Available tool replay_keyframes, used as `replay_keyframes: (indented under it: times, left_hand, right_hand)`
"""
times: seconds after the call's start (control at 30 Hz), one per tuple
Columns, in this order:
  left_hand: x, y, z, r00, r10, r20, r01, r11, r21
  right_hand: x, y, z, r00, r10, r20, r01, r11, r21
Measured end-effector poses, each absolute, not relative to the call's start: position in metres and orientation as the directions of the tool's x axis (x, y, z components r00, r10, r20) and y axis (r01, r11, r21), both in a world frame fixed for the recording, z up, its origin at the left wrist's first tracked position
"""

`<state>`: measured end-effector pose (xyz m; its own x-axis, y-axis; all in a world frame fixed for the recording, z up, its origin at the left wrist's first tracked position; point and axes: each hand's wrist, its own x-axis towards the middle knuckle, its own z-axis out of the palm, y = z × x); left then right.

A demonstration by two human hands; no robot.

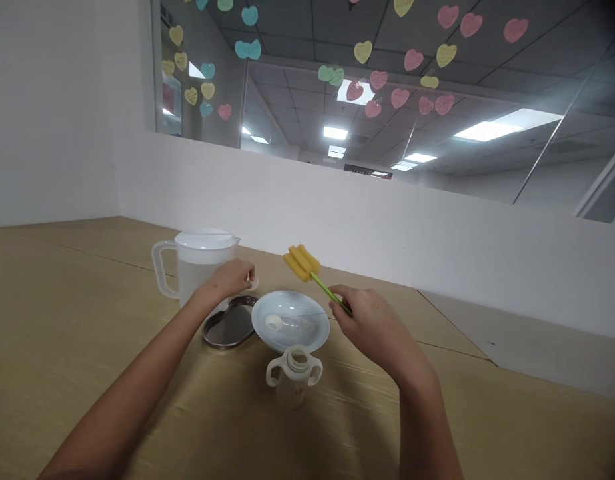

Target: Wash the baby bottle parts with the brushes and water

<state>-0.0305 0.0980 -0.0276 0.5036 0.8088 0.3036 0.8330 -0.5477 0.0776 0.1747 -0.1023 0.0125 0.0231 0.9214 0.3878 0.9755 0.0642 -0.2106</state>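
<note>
Your right grip [367,323] is clenched around the green handle of a sponge bottle brush [301,263], its yellow sponge head tilted up above a round pale-blue dish [290,321] (a small white cap [273,323] lies inside it). Your left grip [228,280] sits by a lidded plastic pitcher [202,263], fingers at a small white piece [252,283]; whether it's held, you can't tell. A metal tray [230,333] and a two-handled baby bottle [294,377] stand on the counter [62,320].

The pale wooden tabletop [77,320] carries a lidded plastic pitcher [200,263] just behind the left hand [227,280] and a steel tray [230,323] just below it. What looks like a shallow pale-blue dish [290,320] sits between that hand and the right hand [372,327], and a two-handled plastic bottle [294,377] stands nearer the camera.
</note>
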Motion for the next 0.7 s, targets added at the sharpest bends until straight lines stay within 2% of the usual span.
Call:
replay_keyframes:
  times: [0.3,0.57,0.7]
  left_hand:
    - [-0.025,0.135,-0.082,0.499,0.861,0.099,0.862,-0.505,0.049]
    - [-0.022,0.149,-0.103,0.457,0.884,-0.098,0.889,-0.458,0.008]
    - [-0.022,0.152,-0.109,0.444,0.886,-0.136,0.895,-0.445,0.024]
  right_hand:
    - [0.174,-0.104,0.014,0.029,0.925,0.38,0.97,0.065,-0.234]
    - [0.174,-0.104,0.013,0.024,0.925,0.379,0.97,0.07,-0.232]
    - [0.174,-0.104,0.013,0.021,0.922,0.386,0.97,0.074,-0.23]
